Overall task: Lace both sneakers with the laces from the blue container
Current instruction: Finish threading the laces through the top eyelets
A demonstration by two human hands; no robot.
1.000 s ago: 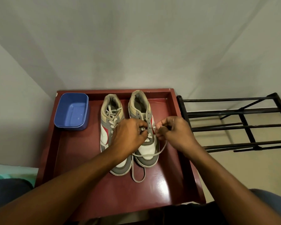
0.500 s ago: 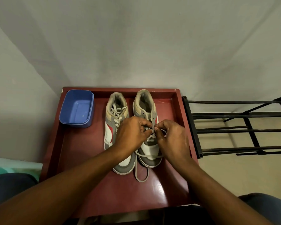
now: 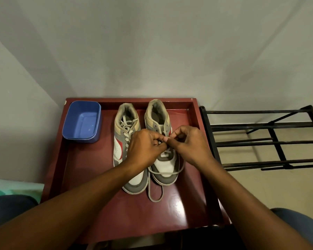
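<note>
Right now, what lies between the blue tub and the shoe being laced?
The other sneaker, laces already in, plus a strip of bare red tray beside the tub. The head view shows it.

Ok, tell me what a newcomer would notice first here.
The left hand and right hand meet at the centre over the right sneaker, pinching its lace, whose slack loops past the toe onto the red table. The left sneaker beside it is already laced. An empty blue container sits at the table's far left corner, and a black rack stands to the right.
</note>
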